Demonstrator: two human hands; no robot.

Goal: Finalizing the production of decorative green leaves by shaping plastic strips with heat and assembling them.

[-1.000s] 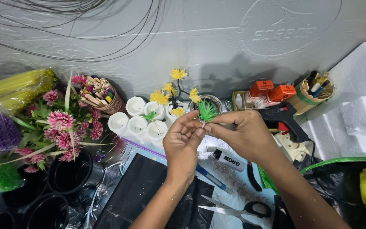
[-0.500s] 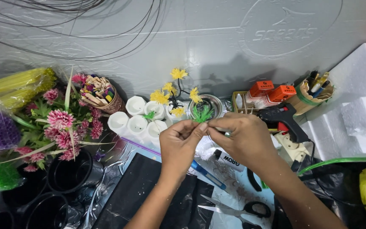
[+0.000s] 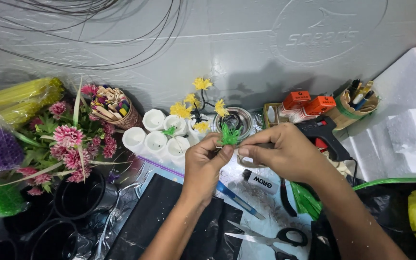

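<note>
A small green tuft (image 3: 229,136) is pinched between the left hand (image 3: 207,166) and right hand (image 3: 285,153), above the desk's middle. One yellow flower sprig (image 3: 199,107) looks finished; the white cups (image 3: 162,137) are mostly unfilled.

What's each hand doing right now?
Left hand: closed, pinching the small green tuft with its fingertips.
Right hand: closed, fingers pinching at the same green tuft's base.
</note>
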